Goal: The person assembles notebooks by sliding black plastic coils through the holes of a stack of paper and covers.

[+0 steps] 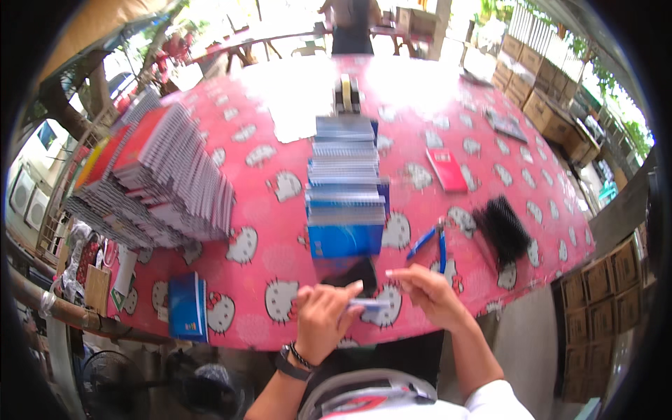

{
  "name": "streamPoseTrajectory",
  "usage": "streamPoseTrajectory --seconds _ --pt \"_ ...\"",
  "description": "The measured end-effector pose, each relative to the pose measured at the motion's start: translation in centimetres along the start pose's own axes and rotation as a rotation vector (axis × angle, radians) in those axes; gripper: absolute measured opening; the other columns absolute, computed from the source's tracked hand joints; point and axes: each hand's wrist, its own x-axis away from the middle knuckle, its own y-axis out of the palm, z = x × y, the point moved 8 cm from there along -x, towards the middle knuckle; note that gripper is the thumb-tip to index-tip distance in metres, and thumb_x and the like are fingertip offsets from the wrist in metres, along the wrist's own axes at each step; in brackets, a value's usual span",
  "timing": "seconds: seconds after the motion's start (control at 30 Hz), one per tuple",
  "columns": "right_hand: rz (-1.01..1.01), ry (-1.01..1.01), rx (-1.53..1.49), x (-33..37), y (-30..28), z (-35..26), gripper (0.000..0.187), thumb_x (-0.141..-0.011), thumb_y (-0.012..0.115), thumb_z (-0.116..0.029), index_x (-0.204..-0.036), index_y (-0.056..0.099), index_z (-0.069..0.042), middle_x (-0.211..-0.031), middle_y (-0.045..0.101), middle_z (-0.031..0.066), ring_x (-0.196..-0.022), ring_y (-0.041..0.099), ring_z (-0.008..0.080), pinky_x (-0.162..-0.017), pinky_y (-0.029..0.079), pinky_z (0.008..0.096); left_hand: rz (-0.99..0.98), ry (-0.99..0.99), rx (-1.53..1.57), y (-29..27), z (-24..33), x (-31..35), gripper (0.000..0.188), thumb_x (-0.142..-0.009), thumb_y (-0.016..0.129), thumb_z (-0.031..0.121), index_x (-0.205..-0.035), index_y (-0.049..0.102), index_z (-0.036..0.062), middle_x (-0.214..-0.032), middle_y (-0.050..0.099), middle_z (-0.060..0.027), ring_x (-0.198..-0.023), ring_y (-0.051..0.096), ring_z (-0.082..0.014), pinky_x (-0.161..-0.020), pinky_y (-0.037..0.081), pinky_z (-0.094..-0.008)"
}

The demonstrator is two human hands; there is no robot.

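Note:
My left hand [325,318] is closed around a thin white-and-blue notebook [372,305], seen nearly edge-on at the table's near side. To its right, my right hand [435,299] is raised apart from it. Its fingers are curled together, the forefinger reaching toward the notebook; anything in them is too small to make out. Beyond my hands a row of blue spiral notebooks [345,240] runs away from me, and a dark flat thing [360,275] lies before it. Blue-handled pliers [441,245] rest near my right hand.
Tall stacks of spiral notebooks [175,175] fill the left side, with blue notebooks [186,308] nearer. A bundle of black spiral coils [505,231] and a red notebook [446,170] lie right. A tape dispenser [346,96] stands far back. Boxes [598,294] are stacked beyond the right edge.

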Motion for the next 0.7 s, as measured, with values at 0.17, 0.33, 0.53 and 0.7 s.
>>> streamPoseTrajectory --seconds 0.17,0.33,0.53,0.7 --pt "0.066 0.031 -0.017 0.5 0.1 1.3 0.023 -0.082 0.067 -0.002 -0.105 0.065 -0.006 -0.086 0.057 0.0047 -0.071 0.057 0.0143 -0.062 0.046 0.0259 -0.011 -0.007 -0.023 1.3 -0.6 -0.1 0.016 -0.074 0.073 0.023 -0.088 0.068 0.0168 -0.081 0.063 0.0029 -0.078 0.057 -0.0167 -0.075 0.034 -0.0338" --pt "0.010 0.020 -0.004 0.8 0.2 1.2 0.021 -0.081 0.068 0.000 -0.101 0.064 -0.006 -0.087 0.057 0.0054 -0.073 0.058 0.0163 -0.063 0.047 0.0287 -0.006 -0.013 -0.049 1.1 -0.2 0.0 0.014 -0.075 0.073 0.025 -0.086 0.068 0.0171 -0.081 0.063 0.0031 -0.078 0.057 -0.0164 -0.075 0.034 -0.0335" --pt "-0.093 0.019 -0.065 0.7 0.6 1.1 0.022 -0.080 0.066 0.004 -0.100 0.063 -0.006 -0.087 0.056 0.0070 -0.078 0.059 0.0211 -0.064 0.047 0.0308 0.000 -0.011 -0.067 1.0 -0.1 -0.1 0.016 -0.075 0.073 0.025 -0.086 0.068 0.0165 -0.079 0.063 0.0032 -0.077 0.057 -0.0162 -0.073 0.033 -0.0329" --pt "-0.085 -0.063 -0.044 0.5 0.5 0.8 0.024 -0.080 0.064 0.005 -0.101 0.062 -0.005 -0.086 0.057 0.0078 -0.079 0.059 0.0227 -0.066 0.048 0.0320 -0.012 0.011 -0.057 0.9 0.2 0.0 0.016 -0.074 0.073 0.021 -0.089 0.070 0.0158 -0.079 0.063 0.0026 -0.075 0.056 -0.0166 -0.072 0.033 -0.0326"
